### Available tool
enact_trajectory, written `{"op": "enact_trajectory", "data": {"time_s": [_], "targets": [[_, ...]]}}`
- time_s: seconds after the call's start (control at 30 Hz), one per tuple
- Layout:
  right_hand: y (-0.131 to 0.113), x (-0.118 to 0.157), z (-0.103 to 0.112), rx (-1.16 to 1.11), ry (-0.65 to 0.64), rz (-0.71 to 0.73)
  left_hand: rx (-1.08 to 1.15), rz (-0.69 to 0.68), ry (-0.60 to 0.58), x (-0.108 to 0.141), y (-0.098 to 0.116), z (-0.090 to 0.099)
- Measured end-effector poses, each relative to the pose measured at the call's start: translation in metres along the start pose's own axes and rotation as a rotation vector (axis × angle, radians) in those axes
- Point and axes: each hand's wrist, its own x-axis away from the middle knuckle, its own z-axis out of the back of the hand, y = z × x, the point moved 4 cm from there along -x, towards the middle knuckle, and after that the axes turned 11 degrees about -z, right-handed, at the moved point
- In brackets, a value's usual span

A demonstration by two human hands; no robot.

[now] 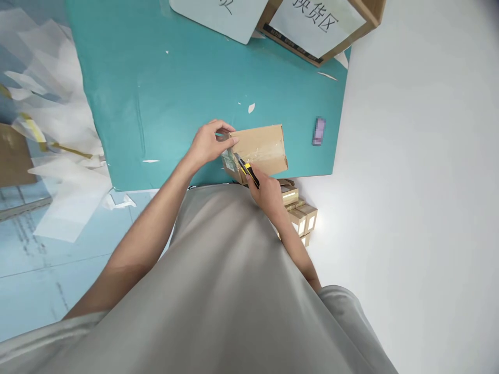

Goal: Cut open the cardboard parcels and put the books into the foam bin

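Observation:
A brown cardboard box [261,143] with clear tape on it rests near the front edge of the green-topped table [187,93]. My left hand [210,143] grips the box's left end, thumb on the top face and fingers over the far corner. In my right hand [267,192] is a yellow and black utility knife [248,170], its blade pointing up and left at the taped left edge of the box. A pale label shows partly on the box's left side. The fingers under the knife handle are partly hidden.
At the back stand a white board [222,15] and an open carton [315,26] with a paper sign. A small purple object [318,131] lies at right. Small boxes [302,218] are stacked below the table's edge. Waste paper [58,104] is heaped at left.

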Motion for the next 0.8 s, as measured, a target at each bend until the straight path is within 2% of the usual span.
{"op": "enact_trajectory", "data": {"time_s": [0.23, 0.5, 0.67, 0.8], "targets": [[-0.008, 0.003, 0.005, 0.019, -0.025, -0.044, -0.021, -0.004, 0.032, 0.003, 0.001, -0.002], [-0.024, 0.014, 0.011, 0.125, -0.071, -0.082, -0.041, 0.054, 0.144, 0.012, 0.004, -0.011], [-0.02, 0.029, 0.013, 0.142, -0.131, -0.078, -0.07, 0.066, 0.139, 0.013, 0.006, -0.012], [-0.01, 0.042, 0.005, 0.168, -0.129, -0.061, -0.06, 0.073, 0.149, 0.014, 0.011, -0.014]]}}
